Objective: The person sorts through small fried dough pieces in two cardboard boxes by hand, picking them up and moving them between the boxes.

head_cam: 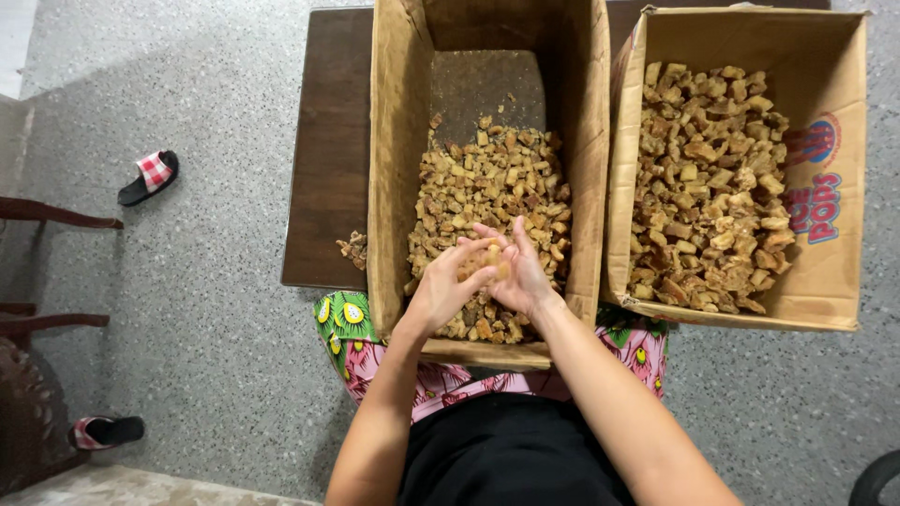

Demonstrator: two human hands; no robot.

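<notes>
- Both hands meet over the near end of the left cardboard box [394,169]. The left hand [441,290] and right hand [520,276] are cupped together around a small clump of the brown chunks [489,260], fingers curled closed on it.
- That clump sits right between the palms, just above the pile of chunks [487,187] in the same box.
- I'd keep the hands low over the pile so anything that crumbles drops back in, not onto the dark table [328,141], where a few bits [353,248] already lie by the box's left wall.
- Squeeze gently; these pieces look brittle, but that's a guess.
- The second box [834,169] on the right is fuller, and neither hand is touching it.
</notes>
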